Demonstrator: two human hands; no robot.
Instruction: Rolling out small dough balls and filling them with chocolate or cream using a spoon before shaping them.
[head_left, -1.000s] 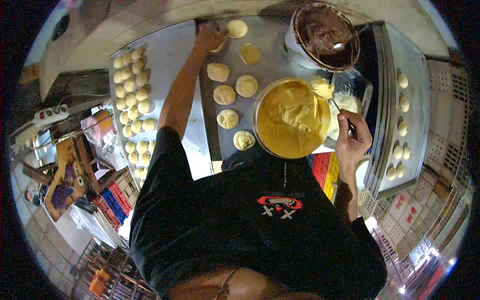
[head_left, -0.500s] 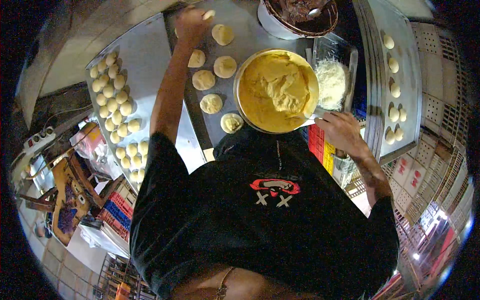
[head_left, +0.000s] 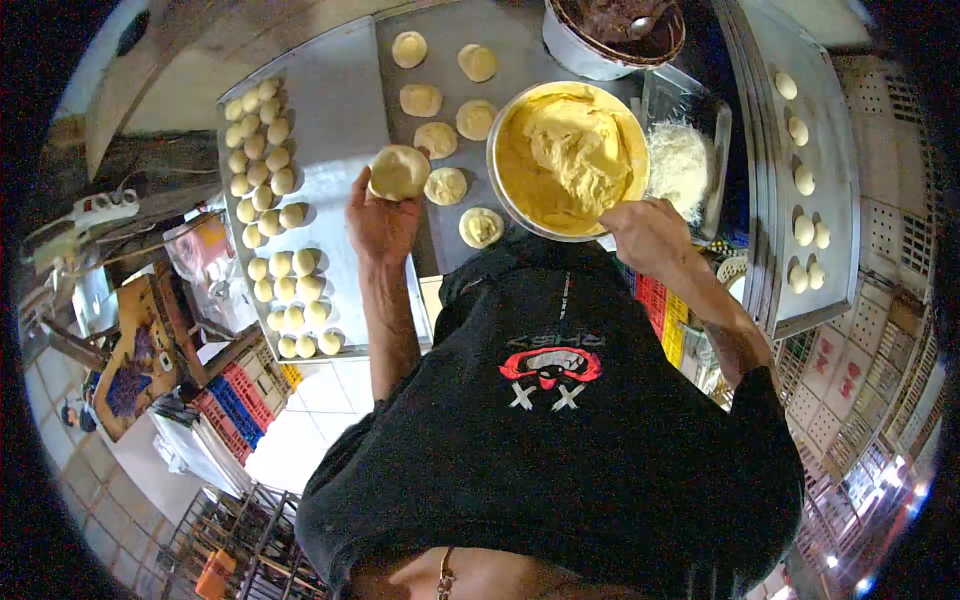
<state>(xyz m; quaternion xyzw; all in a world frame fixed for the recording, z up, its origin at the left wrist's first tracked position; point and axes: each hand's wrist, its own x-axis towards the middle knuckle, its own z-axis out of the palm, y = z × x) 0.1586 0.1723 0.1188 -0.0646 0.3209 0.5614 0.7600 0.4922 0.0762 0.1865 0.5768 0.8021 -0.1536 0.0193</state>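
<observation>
My left hand point(head_left: 385, 228) holds up a flattened round of dough point(head_left: 398, 172), its fingers curved around the edge. The piece looks hollowed in the middle. A large round bowl point(head_left: 497, 190) of thick yellow filling point(head_left: 575, 150) stands to the right. At its near right rim my right hand point(head_left: 645, 235) is closed, and what it grips is mostly hidden by the fingers. Several flattened dough rounds point(head_left: 476, 120) lie on a dark metal tray point(head_left: 432, 240) between the left hand and the bowl. The nearest round point(head_left: 481, 228) has yellow filling on top.
Dough balls point(head_left: 268, 180) sit in rows on a pale metal tray point(head_left: 340, 120) at left. Behind the bowl are a white bucket point(head_left: 585, 50) of dark brown paste and a clear container point(head_left: 722, 150) of white shreds. More dough balls point(head_left: 803, 180) rest on stacked trays point(head_left: 830, 120) at right.
My left hand has come back from the far end of the tray toward me, now with a dough round in it. My right hand has moved left and in over the bowl's rim.
</observation>
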